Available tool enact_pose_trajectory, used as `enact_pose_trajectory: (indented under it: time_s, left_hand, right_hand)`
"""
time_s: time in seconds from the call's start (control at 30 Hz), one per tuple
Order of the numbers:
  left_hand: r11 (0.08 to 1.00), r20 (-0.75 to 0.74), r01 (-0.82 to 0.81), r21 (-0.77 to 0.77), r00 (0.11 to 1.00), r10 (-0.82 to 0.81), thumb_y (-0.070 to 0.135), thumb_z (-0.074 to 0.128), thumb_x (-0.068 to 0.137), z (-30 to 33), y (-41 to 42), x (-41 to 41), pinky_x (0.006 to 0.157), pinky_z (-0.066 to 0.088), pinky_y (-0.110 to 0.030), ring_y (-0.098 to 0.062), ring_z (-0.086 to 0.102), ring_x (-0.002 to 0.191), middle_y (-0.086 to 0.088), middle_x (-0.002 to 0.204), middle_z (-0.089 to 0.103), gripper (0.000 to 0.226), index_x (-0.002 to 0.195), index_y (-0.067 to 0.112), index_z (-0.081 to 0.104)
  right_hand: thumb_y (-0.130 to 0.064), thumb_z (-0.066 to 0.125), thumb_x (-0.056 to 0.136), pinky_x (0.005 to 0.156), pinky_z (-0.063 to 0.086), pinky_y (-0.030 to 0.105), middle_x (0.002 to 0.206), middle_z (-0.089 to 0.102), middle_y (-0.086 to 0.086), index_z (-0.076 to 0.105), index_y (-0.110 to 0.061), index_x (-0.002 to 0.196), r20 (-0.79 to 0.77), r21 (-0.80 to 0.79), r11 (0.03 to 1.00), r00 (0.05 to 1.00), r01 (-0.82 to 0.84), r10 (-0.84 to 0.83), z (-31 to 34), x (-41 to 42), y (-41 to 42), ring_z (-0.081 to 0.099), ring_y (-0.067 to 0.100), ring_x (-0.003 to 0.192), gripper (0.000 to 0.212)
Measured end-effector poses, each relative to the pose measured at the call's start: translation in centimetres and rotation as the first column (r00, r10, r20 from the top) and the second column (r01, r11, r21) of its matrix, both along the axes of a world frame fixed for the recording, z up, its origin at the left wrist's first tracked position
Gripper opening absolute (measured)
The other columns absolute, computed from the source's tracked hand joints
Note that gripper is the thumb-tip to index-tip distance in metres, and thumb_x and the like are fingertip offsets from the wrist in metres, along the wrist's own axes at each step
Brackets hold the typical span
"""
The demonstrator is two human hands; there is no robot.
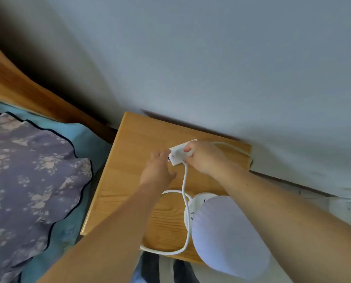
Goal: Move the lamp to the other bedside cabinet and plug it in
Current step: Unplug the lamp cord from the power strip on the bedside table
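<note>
Head view: lamp [229, 235] already on worktop [133, 144] below right hand [205, 158], which grips power strip [179, 153]; left hand [160, 170] loosely curled beside it. Plugging in unfinished.

You had a single view, worn on the head, looking steeply down and forward from close above the bedside cabinet [133, 144]. It faced the pale wall [211, 58], which filled the frame from 10 to 2 o'clock. The cabinet top sat just below centre, toward 6 o'clock, near enough that both forearms ran in from the bottom edge. The bed [27, 170] lay off at 8 to 9 o'clock. The wide lens bent the wall line, and the edges blurred.
</note>
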State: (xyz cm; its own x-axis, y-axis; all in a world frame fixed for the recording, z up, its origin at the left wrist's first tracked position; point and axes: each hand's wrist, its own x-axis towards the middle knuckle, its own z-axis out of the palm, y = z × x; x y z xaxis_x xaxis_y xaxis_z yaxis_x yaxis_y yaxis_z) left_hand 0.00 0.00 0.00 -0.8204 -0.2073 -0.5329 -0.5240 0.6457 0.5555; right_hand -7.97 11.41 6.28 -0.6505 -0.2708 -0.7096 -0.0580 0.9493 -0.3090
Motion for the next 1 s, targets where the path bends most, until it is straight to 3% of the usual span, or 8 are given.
enact_pose_trajectory:
  time_s: [0.1,0.23,0.33,0.47,0.67,0.8,0.9,1.0]
  left_hand:
    - [0.999,-0.013,0.032,-0.023,0.999,-0.033,0.021,0.066,0.077,-1.6,-0.1,-1.1,0.090,0.047,-0.039,-0.024,0.039,0.125,-0.003,0.140,0.036,0.067,0.136,0.023,0.035]
    - [0.998,-0.021,0.055,-0.024,0.998,-0.055,0.018,0.067,0.075,-3.1,0.3,-1.9,0.096,0.043,-0.045,-0.025,0.037,0.123,-0.005,0.136,0.040,0.063,0.131,0.023,0.040]
    - [0.999,-0.015,0.040,-0.034,0.999,-0.040,0.015,0.067,0.074,-3.8,0.4,-2.2,0.093,0.044,-0.044,-0.025,0.038,0.121,-0.005,0.133,0.041,0.063,0.130,0.023,0.040]
    - [1.000,-0.027,0.018,-0.025,0.999,-0.018,0.018,0.068,0.074,-4.5,0.6,-2.7,0.088,0.046,-0.045,-0.026,0.042,0.117,-0.004,0.129,0.043,0.059,0.127,0.024,0.042]
    - [0.998,-0.066,-0.005,-0.064,0.998,0.000,0.022,0.067,0.075,-4.7,0.6,-3.2,0.090,0.044,-0.044,-0.026,0.043,0.117,-0.003,0.126,0.051,0.050,0.122,0.024,0.049]
    - [0.995,-0.141,-0.019,-0.095,0.990,0.005,0.026,0.069,0.072,-4.8,0.4,-3.1,0.088,0.040,-0.041,-0.026,0.047,0.113,-0.002,0.119,0.061,0.041,0.111,0.022,0.057]
    - [0.994,-0.154,-0.032,-0.105,0.988,0.016,0.027,0.070,0.070,-4.6,0.3,-3.2,0.090,0.035,-0.039,-0.027,0.048,0.113,-0.003,0.117,0.063,0.040,0.109,0.020,0.060]
    - [0.989,-0.140,0.000,-0.150,0.990,-0.022,0.031,0.067,0.073,-4.4,0.2,-3.4,0.091,0.033,-0.038,-0.027,0.049,0.112,-0.004,0.116,0.064,0.039,0.110,0.020,0.061]
  right_hand:
    - [-0.029,0.048,0.091,0.073,0.041,0.031,0.117,0.060,0.006,0.051,-0.020,0.122,0.009,0.231,0.964,0.991,-0.130,0.131,-1.6,-0.9,-1.6,0.057,0.026,0.104,0.032]
    - [-0.032,0.041,0.085,0.060,0.034,0.028,0.074,0.056,0.000,0.060,-0.018,0.082,0.129,0.416,0.891,0.982,-0.180,0.138,-2.8,-2.1,-3.6,0.055,0.019,0.074,0.024]
    - [-0.030,0.040,0.085,0.056,0.035,0.028,0.067,0.055,0.000,0.053,-0.019,0.063,0.175,0.463,0.861,0.974,-0.210,0.143,-3.9,-2.7,-4.4,0.050,0.016,0.061,0.028]
    - [-0.033,0.041,0.083,0.051,0.032,0.028,0.067,0.059,0.001,0.055,-0.019,0.062,0.164,0.443,0.872,0.976,-0.205,0.146,-5.1,-2.8,-4.9,0.055,0.018,0.064,0.029]
    - [-0.032,0.038,0.091,0.061,0.033,0.031,0.069,0.053,0.002,0.049,-0.017,0.063,0.166,0.463,0.837,0.956,-0.291,0.240,-5.3,-2.9,-4.4,0.048,0.018,0.064,0.033]
    - [-0.035,0.033,0.095,0.073,0.032,0.032,0.071,0.047,0.003,0.049,-0.020,0.085,0.152,0.429,0.823,0.928,-0.371,0.339,-4.7,-2.5,-4.2,0.047,0.020,0.081,0.024]
    - [-0.030,0.036,0.097,0.072,0.034,0.030,0.087,0.055,0.003,0.058,-0.017,0.102,0.157,0.383,0.840,0.923,-0.384,0.350,-4.4,-2.4,-3.7,0.049,0.021,0.085,0.026]
    - [-0.029,0.037,0.097,0.068,0.036,0.029,0.094,0.060,0.004,0.060,-0.015,0.100,0.127,0.327,0.876,0.935,-0.355,0.332,-4.1,-2.5,-3.3,0.053,0.020,0.084,0.027]
